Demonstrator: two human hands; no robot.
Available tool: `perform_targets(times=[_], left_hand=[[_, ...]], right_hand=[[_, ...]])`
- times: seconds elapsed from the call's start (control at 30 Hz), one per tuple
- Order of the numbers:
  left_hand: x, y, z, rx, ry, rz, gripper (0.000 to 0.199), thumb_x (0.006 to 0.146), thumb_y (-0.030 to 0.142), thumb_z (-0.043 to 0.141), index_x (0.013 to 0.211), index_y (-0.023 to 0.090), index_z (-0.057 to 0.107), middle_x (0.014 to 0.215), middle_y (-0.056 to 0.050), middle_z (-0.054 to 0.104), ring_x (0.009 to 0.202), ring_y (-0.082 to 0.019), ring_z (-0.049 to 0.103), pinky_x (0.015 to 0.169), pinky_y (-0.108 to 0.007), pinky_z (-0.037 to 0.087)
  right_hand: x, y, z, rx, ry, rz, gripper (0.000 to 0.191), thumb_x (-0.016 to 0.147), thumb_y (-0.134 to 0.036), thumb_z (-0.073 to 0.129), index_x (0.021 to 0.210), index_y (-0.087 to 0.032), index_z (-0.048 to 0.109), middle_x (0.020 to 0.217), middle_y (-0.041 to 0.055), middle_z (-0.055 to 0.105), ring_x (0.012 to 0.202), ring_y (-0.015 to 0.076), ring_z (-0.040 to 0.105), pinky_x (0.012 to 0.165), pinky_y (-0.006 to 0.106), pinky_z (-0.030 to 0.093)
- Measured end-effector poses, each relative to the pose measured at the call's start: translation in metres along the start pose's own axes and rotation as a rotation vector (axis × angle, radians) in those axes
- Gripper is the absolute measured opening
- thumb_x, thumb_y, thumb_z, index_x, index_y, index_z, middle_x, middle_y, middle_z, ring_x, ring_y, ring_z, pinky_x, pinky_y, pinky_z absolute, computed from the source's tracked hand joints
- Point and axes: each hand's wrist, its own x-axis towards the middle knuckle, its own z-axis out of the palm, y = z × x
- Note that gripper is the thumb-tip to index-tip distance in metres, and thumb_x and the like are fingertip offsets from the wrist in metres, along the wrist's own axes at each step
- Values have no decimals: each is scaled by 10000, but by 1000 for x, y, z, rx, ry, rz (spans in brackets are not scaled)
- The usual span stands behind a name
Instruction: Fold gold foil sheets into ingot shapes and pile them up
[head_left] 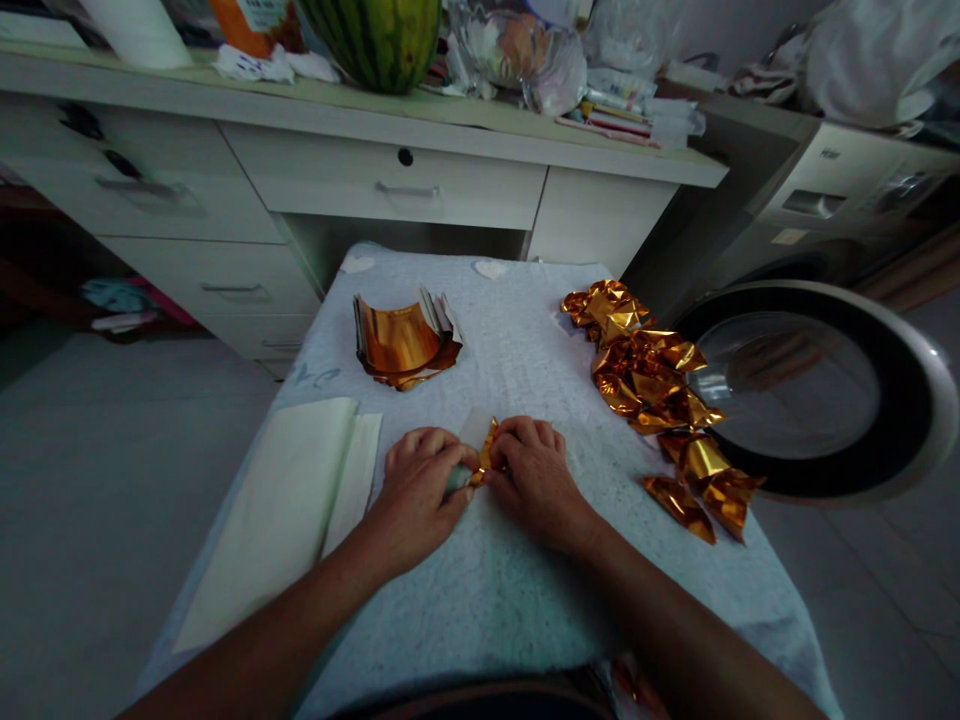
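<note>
Between my hands is a small piece of gold foil paper (pixel 487 452), with a pale, whitish sheet edge (pixel 474 428) showing behind it. My left hand (pixel 425 478) pinches the foil from the left, thumb and index finger together. From the right, my right hand (pixel 536 478) grips the same piece with bent fingers; the fingers cover most of it. Beyond my left hand lies a curved stack of gold foil sheets (pixel 401 340). A pile of folded gold foil pieces (pixel 645 375) stretches along the right side of the cloth-covered table (pixel 517 340).
White paper sheets (pixel 277 510) lie at the table's left. An open washing machine door (pixel 810 390) juts out close to the right edge. Behind stands a white drawer cabinet (pixel 390 180) carrying a watermelon (pixel 375 40) and plastic bags (pixel 517 55).
</note>
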Motion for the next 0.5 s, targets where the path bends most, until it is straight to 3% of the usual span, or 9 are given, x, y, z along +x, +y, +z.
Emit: perform_targets(times=[0.5], left_hand=[[0,-1,8,48,51,-14,111,815,261,652,921,251,621,1034,-23,616,1067,-281,455,912,-457,355]], right_hand=[[2,0,2,18,13,24,62,841,-214,668,825,-204,609,1170,47,570,1098,249,450,948,432,354]])
